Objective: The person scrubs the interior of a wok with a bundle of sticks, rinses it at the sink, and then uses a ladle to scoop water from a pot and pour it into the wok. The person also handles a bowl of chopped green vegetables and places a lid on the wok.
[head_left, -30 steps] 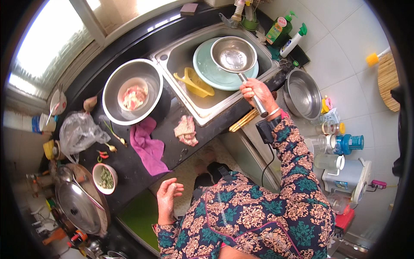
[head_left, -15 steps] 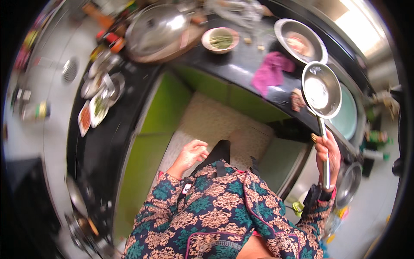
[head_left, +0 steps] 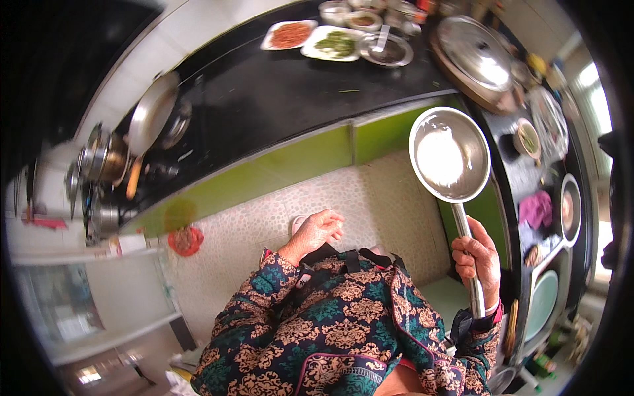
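My right hand is wrapped round the long handle of a stainless steel water dipper. The dipper's round bowl points away from me, out over the floor in front of the green cabinets. Bright glare fills part of the bowl, and whether there is liquid under it I cannot make out. In front of my body, my left hand hangs empty in the air, its fingers loosely bent and touching nothing.
A black counter runs along the far side, carrying a wok, dishes of chopped red food and green food, and a lidded pan. At right are a purple cloth, a metal basin and a sink.
My view has turned left, bringing the long counter and wok ahead of me and shifting the sink to the right edge. The dipper stays in my right hand and has moved away from the sink.
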A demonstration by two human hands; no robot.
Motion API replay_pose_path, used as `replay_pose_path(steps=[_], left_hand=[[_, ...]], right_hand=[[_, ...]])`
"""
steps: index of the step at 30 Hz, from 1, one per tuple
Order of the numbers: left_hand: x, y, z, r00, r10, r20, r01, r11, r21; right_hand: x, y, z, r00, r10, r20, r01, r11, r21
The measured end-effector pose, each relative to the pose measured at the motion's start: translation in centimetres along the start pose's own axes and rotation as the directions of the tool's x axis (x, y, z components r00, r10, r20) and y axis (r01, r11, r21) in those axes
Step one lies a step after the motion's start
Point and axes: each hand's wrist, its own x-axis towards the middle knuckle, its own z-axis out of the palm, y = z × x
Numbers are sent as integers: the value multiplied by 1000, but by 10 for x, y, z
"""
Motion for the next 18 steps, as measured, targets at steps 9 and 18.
replay_pose_path(steps=[9,18], left_hand=[[-138,-42,-184,918,-92,-386,-12,966,-258],[-233,-44,-368,666,-98,-740,-433,757,-490]], right_hand=[[54,43,240,951,279,136,-249,948,-200],[129,105,455,837,407,365,-331,909,-255]])
